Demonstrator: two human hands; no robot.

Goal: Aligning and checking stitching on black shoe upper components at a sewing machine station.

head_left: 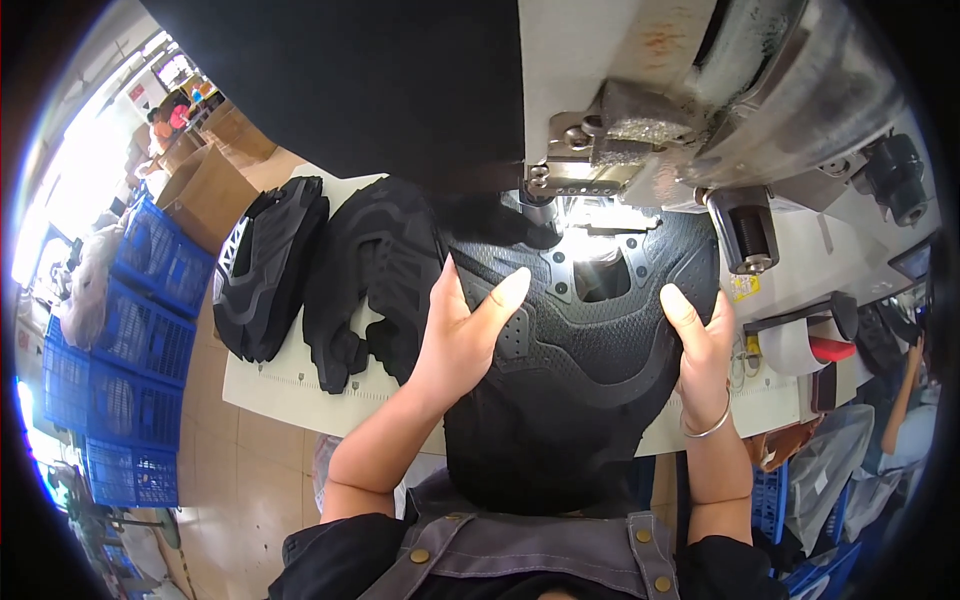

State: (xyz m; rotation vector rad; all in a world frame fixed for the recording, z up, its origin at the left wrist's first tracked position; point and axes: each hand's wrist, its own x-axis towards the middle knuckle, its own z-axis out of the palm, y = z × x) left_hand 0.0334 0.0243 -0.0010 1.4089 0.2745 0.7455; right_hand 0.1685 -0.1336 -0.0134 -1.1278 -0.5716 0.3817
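I hold a large black moulded panel (590, 345), textured and curved, with a grey-edged cutout near its far edge. My left hand (465, 330) grips its left side, thumb on top and the other fingers mostly hidden. Closed on the right edge is my right hand (700, 335), also thumb uppermost, with a bracelet on the wrist. The far part of the panel lies under the lit needle area of a sewing machine (620, 130). The near part hangs over the table edge toward my apron.
Black moulded pieces (375, 265) lie left of my left hand, beside a thicker stack (270, 270) on the pale table (265, 385). Blue crates (135, 350) and cardboard boxes (205, 190) stand at left. A bobbin-like cylinder (742, 230) hangs near my right hand. Another person's arm (903, 395) shows far right.
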